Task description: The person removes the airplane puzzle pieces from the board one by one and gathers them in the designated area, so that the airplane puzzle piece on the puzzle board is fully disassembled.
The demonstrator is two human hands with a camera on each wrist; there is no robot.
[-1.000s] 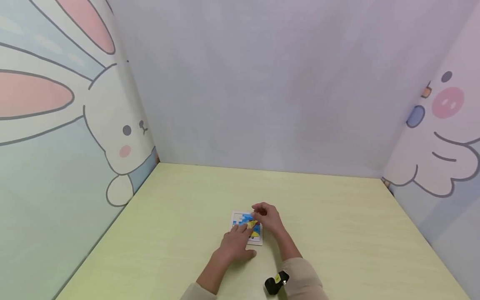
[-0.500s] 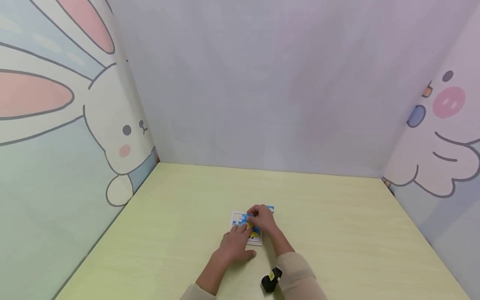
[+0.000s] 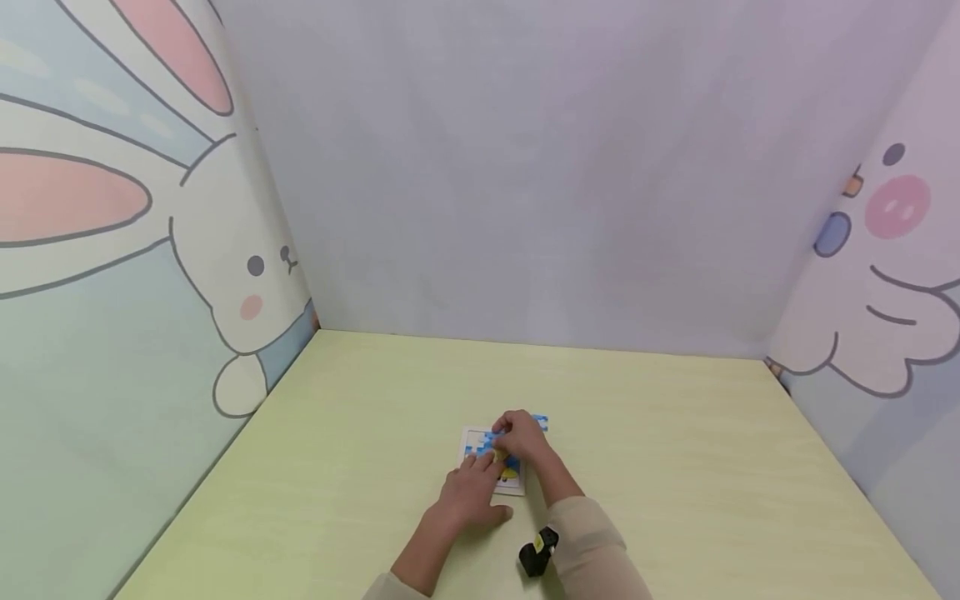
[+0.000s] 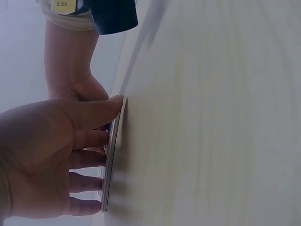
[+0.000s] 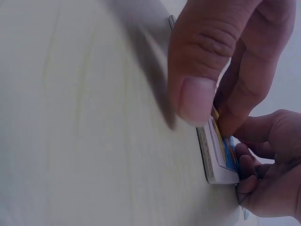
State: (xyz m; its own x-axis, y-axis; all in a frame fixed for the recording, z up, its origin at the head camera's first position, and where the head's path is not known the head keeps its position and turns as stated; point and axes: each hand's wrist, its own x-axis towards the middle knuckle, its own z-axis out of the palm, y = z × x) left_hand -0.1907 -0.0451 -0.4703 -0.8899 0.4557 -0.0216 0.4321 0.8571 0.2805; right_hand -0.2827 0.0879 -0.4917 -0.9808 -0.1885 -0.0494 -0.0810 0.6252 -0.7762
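A small framed jigsaw puzzle (image 3: 512, 490) with a blue and yellow picture lies on the table before me. My left hand (image 3: 471, 493) rests on its lower left part with straight fingers. In the left wrist view the left fingertips and thumb (image 4: 106, 107) touch the board's edge. Over the upper right of the puzzle my right hand (image 3: 522, 435) bends down, thumb and fingers pinching a yellowish puzzle piece (image 5: 215, 113); the hand hides most of it. A loose blue and white puzzle piece (image 3: 541, 422) lies just beyond the right hand. Part of the frame's upper left shows pale.
The pale yellow table (image 3: 360, 400) ends at a plain grey-lilac back panel (image 3: 525, 183). Side panels carry a rabbit drawing (image 3: 225, 250) and a pig drawing (image 3: 885, 267). A black wrist camera (image 3: 537, 553) sits at the right sleeve.
My right hand has moved slightly left and down over the puzzle, uncovering the loose blue and white piece behind it. The left hand has stayed in place.
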